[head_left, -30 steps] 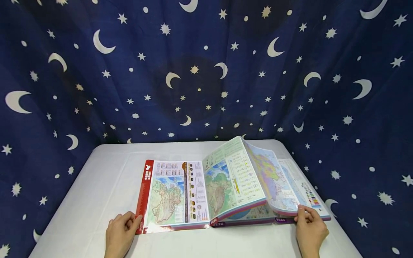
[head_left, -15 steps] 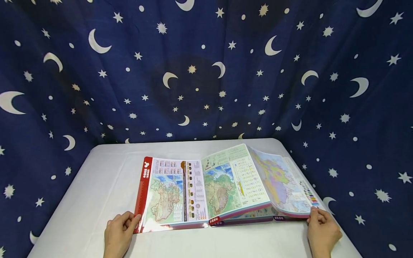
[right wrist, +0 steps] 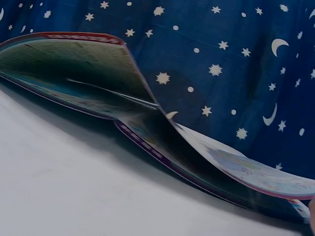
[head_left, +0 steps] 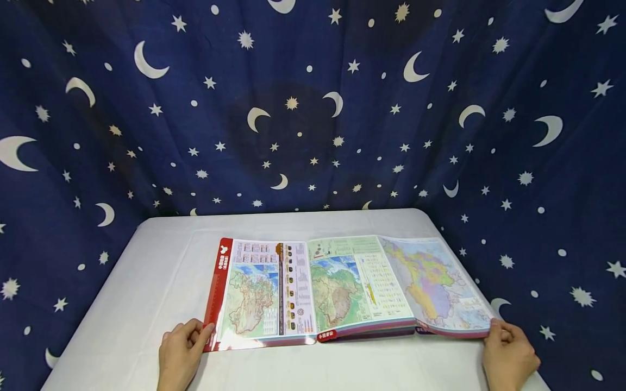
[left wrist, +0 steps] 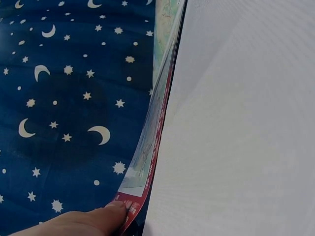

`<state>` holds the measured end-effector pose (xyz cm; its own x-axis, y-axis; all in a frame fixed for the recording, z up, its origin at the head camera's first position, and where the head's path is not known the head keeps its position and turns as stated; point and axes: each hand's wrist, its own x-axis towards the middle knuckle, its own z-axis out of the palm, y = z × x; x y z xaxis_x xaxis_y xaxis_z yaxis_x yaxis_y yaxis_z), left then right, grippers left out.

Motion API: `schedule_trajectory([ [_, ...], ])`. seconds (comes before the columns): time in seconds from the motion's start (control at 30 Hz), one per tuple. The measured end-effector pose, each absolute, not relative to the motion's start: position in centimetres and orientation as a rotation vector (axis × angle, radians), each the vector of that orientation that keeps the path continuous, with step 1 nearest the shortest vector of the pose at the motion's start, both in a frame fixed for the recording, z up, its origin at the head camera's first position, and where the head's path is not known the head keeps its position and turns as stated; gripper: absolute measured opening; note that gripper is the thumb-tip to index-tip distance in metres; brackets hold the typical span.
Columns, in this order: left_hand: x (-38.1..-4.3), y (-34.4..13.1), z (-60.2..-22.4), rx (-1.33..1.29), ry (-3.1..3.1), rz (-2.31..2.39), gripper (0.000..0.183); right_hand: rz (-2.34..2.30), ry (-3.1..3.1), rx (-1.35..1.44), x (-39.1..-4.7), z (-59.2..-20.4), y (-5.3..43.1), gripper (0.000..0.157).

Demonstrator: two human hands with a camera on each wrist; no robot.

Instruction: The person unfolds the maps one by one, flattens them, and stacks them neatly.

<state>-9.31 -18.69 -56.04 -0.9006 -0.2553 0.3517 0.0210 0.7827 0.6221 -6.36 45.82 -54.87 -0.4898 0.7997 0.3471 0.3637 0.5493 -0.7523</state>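
Observation:
A glossy folding map point(head_left: 264, 296) lies spread across the table in three joined panels. My left hand point(head_left: 181, 353) pinches its near-left corner. There, in the left wrist view, my thumb point(left wrist: 110, 216) lies on top of the red border point(left wrist: 133, 209). At the other end, my right hand point(head_left: 511, 353) pinches the near corner of the right panel point(head_left: 435, 288), which carries a coloured map. The middle panel point(head_left: 342, 288) bulges up slightly along its near edge. In the right wrist view a dark gap separates the upper layer point(right wrist: 261, 174) from the lower layer point(right wrist: 162, 162).
A white cloth covers the table point(head_left: 161, 266), showing to the left of the map and in front of it. Behind and on both sides hangs a dark blue curtain point(head_left: 313, 136) with moons and stars.
My right hand has moved right, drawing the right panel outward. The raised peak between the middle and right panels has sunk nearly flat. My left hand stays at its corner.

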Motion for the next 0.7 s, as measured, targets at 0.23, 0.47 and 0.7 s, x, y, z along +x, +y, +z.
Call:
schedule_trajectory([
  [0.23,-9.5,-18.4,-55.9,0.225,-2.6,-0.905,0.032,0.777,-2.088,-0.879,-6.1,-54.8,47.3,0.036],
  [0.47,-9.7,-18.1,-55.9,0.228,-2.596,-0.873,0.035,0.746,-2.144,-0.872,-6.3,-54.9,47.6,0.037],
  [0.7,-9.8,-18.0,-55.9,0.287,-2.62,-0.862,0.033,0.745,-2.184,-0.884,-6.8,-55.1,47.8,0.038],
])
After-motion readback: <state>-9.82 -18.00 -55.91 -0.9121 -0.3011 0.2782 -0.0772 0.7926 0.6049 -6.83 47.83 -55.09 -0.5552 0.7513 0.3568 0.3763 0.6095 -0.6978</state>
